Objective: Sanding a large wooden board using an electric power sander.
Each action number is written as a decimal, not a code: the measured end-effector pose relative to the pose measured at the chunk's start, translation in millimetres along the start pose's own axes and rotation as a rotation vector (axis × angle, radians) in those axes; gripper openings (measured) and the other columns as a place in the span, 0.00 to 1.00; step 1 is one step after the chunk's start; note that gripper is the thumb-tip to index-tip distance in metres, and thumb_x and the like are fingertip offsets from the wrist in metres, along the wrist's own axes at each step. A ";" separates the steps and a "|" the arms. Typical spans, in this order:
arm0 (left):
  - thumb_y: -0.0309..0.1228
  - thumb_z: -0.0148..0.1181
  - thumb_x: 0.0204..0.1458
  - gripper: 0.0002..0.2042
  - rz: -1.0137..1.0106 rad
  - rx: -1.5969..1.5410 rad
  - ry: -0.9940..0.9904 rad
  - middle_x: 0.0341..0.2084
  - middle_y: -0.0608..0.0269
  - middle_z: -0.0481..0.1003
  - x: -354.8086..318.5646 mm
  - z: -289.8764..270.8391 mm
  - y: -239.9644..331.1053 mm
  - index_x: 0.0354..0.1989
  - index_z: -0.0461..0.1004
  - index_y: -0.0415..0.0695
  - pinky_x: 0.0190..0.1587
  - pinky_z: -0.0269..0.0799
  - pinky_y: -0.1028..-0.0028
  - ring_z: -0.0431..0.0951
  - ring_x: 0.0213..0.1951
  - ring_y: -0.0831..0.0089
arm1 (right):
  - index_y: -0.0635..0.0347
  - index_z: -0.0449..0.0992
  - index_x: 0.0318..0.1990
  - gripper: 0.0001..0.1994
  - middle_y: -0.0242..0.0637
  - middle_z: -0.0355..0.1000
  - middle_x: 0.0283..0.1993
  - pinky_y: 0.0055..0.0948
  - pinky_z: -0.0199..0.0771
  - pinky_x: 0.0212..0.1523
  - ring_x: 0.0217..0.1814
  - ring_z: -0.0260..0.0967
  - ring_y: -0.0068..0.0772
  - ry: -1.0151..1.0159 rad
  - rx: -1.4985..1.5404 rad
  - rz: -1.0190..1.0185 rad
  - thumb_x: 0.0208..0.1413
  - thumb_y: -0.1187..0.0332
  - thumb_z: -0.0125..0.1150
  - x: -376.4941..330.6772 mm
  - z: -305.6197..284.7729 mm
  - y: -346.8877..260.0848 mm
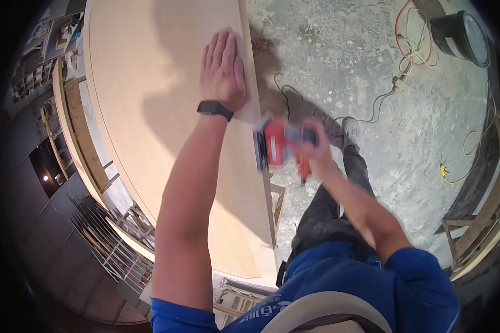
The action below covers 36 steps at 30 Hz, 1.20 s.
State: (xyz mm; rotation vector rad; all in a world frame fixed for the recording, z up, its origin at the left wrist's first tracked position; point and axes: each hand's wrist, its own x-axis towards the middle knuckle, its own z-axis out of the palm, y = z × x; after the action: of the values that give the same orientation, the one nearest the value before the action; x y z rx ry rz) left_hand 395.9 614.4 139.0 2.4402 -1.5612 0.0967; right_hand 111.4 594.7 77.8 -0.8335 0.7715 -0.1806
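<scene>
**A:** What do you have on the feed?

**B:** I see the left hand (223, 69) lying flat on a pale plywood panel (150, 111), fingers straight and close together, palm down near the panel's right edge. It holds nothing. I read it as a brace, pinning the sheet so it does not shift.

**A:** And the other one?

**B:** The right hand (315, 145) is wrapped around the grip of a red power sander (278, 145). The fingers are curled tight on it, though the hand and tool are blurred, so I cannot make out each finger. The sander's pad sits against the panel's right edge, just below the left wrist with its black wristband (215, 109).

**A:** Why that stance?

**B:** I judge that the body stands off the side of the sheet so the tool can meet the edge face squarely. A black cord (339, 114) trails across the concrete floor (428, 139) behind the tool, well apart from an orange cable (399, 33) and a black bucket (460, 34) farther off.
</scene>
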 end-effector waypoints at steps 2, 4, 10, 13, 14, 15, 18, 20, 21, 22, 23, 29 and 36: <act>0.34 0.42 0.65 0.24 0.014 0.005 0.015 0.70 0.51 0.62 19.3 1.0 -5.7 0.69 0.62 0.40 0.74 0.50 0.57 0.57 0.72 0.53 | 0.50 0.62 0.59 0.25 0.33 0.68 0.33 0.26 0.70 0.23 0.25 0.68 0.23 0.088 0.182 0.138 0.54 0.76 0.61 -71.8 10.0 34.3; 0.34 0.42 0.66 0.24 0.035 0.008 0.028 0.70 0.52 0.62 36.1 2.5 -12.4 0.69 0.62 0.40 0.74 0.50 0.58 0.57 0.72 0.54 | 0.50 0.62 0.59 0.24 0.34 0.68 0.33 0.27 0.70 0.23 0.27 0.68 0.23 0.107 0.223 0.299 0.55 0.74 0.61 -125.1 10.1 67.7; 0.34 0.42 0.65 0.24 -0.026 0.018 0.042 0.70 0.50 0.60 97.1 5.0 -32.5 0.69 0.62 0.38 0.74 0.48 0.57 0.56 0.72 0.54 | 0.57 0.65 0.56 0.22 0.32 0.68 0.37 0.24 0.72 0.26 0.27 0.68 0.22 0.181 0.271 0.380 0.54 0.77 0.61 -79.4 7.5 43.9; 0.34 0.42 0.65 0.25 -0.030 0.011 0.028 0.70 0.50 0.60 127.8 2.1 -46.5 0.69 0.61 0.38 0.74 0.48 0.57 0.55 0.73 0.53 | 0.53 0.65 0.59 0.23 0.33 0.69 0.32 0.25 0.70 0.21 0.22 0.66 0.22 0.105 0.179 0.244 0.54 0.74 0.60 17.3 11.2 -38.3; 0.34 0.43 0.65 0.25 -0.026 -0.002 0.018 0.70 0.50 0.60 138.2 1.8 -49.6 0.69 0.61 0.38 0.74 0.48 0.57 0.55 0.73 0.53 | 0.52 0.65 0.59 0.24 0.33 0.70 0.32 0.25 0.70 0.21 0.22 0.67 0.22 0.086 0.177 0.229 0.54 0.73 0.60 47.4 13.1 -66.7; 0.33 0.43 0.64 0.25 -0.022 -0.013 0.006 0.71 0.50 0.59 146.4 1.7 -53.4 0.69 0.61 0.38 0.74 0.47 0.57 0.54 0.73 0.53 | 0.53 0.65 0.60 0.25 0.34 0.70 0.32 0.25 0.71 0.20 0.22 0.68 0.23 0.077 0.197 0.181 0.54 0.72 0.61 75.3 16.2 -89.4; 0.33 0.43 0.64 0.26 -0.031 -0.027 -0.030 0.71 0.50 0.59 155.0 6.5 -52.3 0.70 0.60 0.38 0.75 0.46 0.55 0.54 0.73 0.52 | 0.54 0.65 0.60 0.25 0.34 0.70 0.31 0.27 0.72 0.19 0.23 0.69 0.24 0.076 0.187 0.024 0.55 0.68 0.63 160.4 12.8 -131.0; 0.33 0.44 0.64 0.26 -0.048 -0.027 -0.051 0.71 0.50 0.59 171.2 3.8 -54.2 0.70 0.60 0.38 0.75 0.45 0.55 0.54 0.73 0.52 | 0.56 0.66 0.59 0.23 0.34 0.70 0.29 0.28 0.71 0.17 0.21 0.69 0.25 0.085 0.056 -0.077 0.56 0.66 0.62 239.1 12.6 -195.4; 0.33 0.44 0.63 0.26 -0.052 -0.018 -0.049 0.71 0.50 0.59 189.1 1.0 -57.5 0.70 0.60 0.39 0.75 0.45 0.54 0.54 0.73 0.52 | 0.57 0.67 0.56 0.21 0.34 0.70 0.29 0.29 0.71 0.17 0.20 0.69 0.26 0.084 0.068 -0.058 0.57 0.64 0.62 280.6 21.3 -246.9; 0.33 0.44 0.63 0.26 -0.051 -0.016 -0.058 0.71 0.50 0.59 192.5 -0.8 -57.6 0.70 0.60 0.39 0.75 0.45 0.53 0.54 0.73 0.52 | 0.58 0.68 0.54 0.20 0.35 0.70 0.28 0.30 0.71 0.17 0.20 0.69 0.27 0.094 0.085 -0.030 0.57 0.63 0.62 309.7 27.5 -283.4; 0.33 0.44 0.63 0.27 -0.048 -0.015 -0.065 0.71 0.50 0.59 199.3 -1.1 -59.1 0.70 0.60 0.39 0.75 0.44 0.53 0.54 0.73 0.52 | 0.58 0.69 0.52 0.18 0.35 0.70 0.28 0.31 0.71 0.17 0.20 0.69 0.27 0.014 0.067 -0.077 0.57 0.62 0.62 347.7 24.1 -308.7; 0.33 0.44 0.63 0.27 -0.082 -0.016 -0.046 0.71 0.51 0.59 198.3 -2.8 -59.7 0.71 0.60 0.39 0.75 0.44 0.52 0.54 0.73 0.52 | 0.58 0.71 0.44 0.15 0.34 0.71 0.28 0.31 0.71 0.18 0.20 0.69 0.27 -0.044 0.077 -0.081 0.56 0.60 0.64 390.6 28.6 -334.3; 0.35 0.44 0.64 0.26 -0.069 -0.002 0.009 0.70 0.51 0.61 242.4 8.2 -80.5 0.69 0.62 0.39 0.74 0.45 0.54 0.55 0.73 0.52 | 0.51 0.64 0.60 0.25 0.33 0.71 0.29 0.26 0.72 0.22 0.22 0.69 0.24 0.011 0.178 0.094 0.57 0.67 0.64 210.6 21.6 -176.8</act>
State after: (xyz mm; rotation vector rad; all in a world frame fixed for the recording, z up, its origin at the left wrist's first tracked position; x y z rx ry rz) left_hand 571.1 429.9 162.5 2.4851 -1.4713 0.0936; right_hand 303.0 397.6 100.1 -0.6274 0.7909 -0.1673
